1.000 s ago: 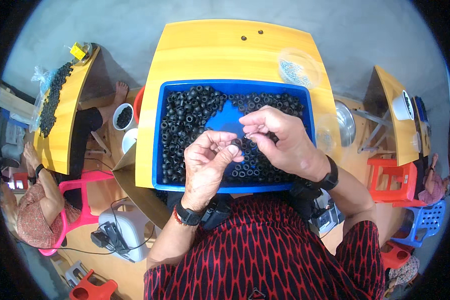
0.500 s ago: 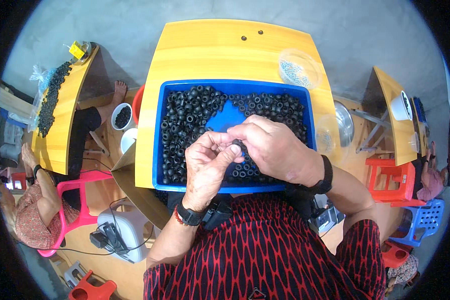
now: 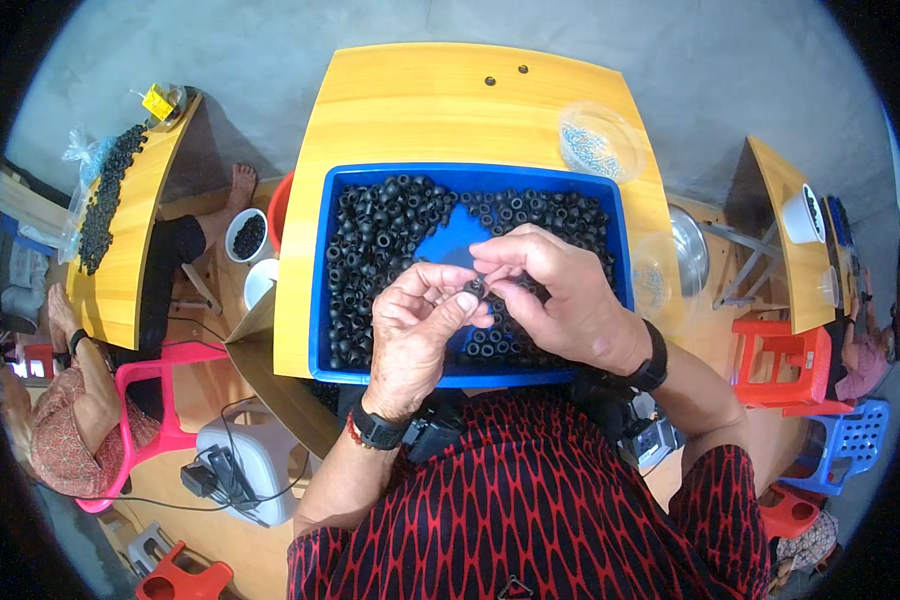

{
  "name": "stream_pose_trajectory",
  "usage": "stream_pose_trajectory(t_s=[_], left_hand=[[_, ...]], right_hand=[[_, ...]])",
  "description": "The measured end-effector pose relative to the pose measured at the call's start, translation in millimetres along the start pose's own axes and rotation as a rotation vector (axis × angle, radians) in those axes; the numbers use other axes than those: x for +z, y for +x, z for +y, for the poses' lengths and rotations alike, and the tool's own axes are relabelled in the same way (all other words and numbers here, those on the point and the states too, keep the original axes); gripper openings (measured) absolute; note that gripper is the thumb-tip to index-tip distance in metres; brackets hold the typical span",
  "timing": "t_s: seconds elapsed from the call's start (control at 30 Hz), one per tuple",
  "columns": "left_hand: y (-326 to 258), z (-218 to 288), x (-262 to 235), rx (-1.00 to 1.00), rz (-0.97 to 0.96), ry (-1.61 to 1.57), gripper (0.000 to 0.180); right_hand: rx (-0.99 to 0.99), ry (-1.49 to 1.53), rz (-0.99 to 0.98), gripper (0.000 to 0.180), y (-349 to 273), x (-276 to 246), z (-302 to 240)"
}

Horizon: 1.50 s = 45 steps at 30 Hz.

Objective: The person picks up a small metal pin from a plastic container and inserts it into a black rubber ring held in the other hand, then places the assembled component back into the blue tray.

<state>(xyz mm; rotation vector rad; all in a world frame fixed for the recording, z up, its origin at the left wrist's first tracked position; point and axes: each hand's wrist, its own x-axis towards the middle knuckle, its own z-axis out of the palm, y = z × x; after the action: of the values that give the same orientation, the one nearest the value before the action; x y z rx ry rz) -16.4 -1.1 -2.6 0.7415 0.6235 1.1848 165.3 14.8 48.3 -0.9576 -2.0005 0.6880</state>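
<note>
Over the blue tray (image 3: 470,379), my left hand (image 3: 417,318) pinches a small black hollow bead-like part (image 3: 475,288) between thumb and fingertips. Close against it on the right is my right hand (image 3: 560,295), its fingers bent and drawn together at the tips. Whatever those tips hold, if anything, is too small to make out. Loose black parts of the same kind (image 3: 382,225) fill the tray's left side, and more (image 3: 550,210) lie along the right. Between the two groups a patch of blue tray bottom shows.
Two black parts (image 3: 490,81) lie on the yellow table (image 3: 420,110). A clear tub of small shiny pieces (image 3: 595,145) stands behind the tray's right corner, with another clear container (image 3: 654,285) beside the tray. Cardboard (image 3: 280,385) leans at left. Other people sit at side tables.
My right thumb has come away from the other fingers and sits lower, right of the part. The right fingertips have shifted slightly right. My left hand keeps its pinch.
</note>
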Motion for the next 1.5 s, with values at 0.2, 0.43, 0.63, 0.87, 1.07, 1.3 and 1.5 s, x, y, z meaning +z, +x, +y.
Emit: stream_pose_trajectory(t_s=[0.2, 0.43, 0.63, 0.87, 1.07, 1.3, 1.5], left_hand=[[0.8, -1.1, 0.4, 0.014, -0.011, 0.006, 0.017], [-0.4, -4.4, -3.2, 0.029, 0.029, 0.077, 0.014], [-0.4, -5.3, -6.0, 0.063, 0.039, 0.098, 0.013], [-9.1, 37.1, -20.8, 0.483, 0.202, 0.1, 0.018], [-23.9, 47.1, -49.0, 0.53, 0.358, 0.161, 0.021], [-27.3, 37.4, -53.6, 0.577, 0.403, 0.228, 0.02], [-30.0, 31.7, -50.7, 0.545, 0.466, 0.401, 0.019]], right_hand=[[-0.013, 0.066, 0.059, 0.029, -5.2, 1.0, 7.6], [-0.087, -0.143, -0.012, 0.025, -2.4, 4.1, -0.1], [-0.228, -0.273, -0.159, 0.026, 1.9, 3.1, -0.5], [0.216, 0.034, 0.043, 0.026, 12.9, -1.5, 24.3], [0.231, 0.059, -0.313, 0.019, 13.1, 15.2, 31.0], [0.079, -0.109, -0.442, 0.016, 31.5, 33.1, 39.5], [0.208, -0.132, -0.386, 0.018, 47.8, 43.0, 55.3]])
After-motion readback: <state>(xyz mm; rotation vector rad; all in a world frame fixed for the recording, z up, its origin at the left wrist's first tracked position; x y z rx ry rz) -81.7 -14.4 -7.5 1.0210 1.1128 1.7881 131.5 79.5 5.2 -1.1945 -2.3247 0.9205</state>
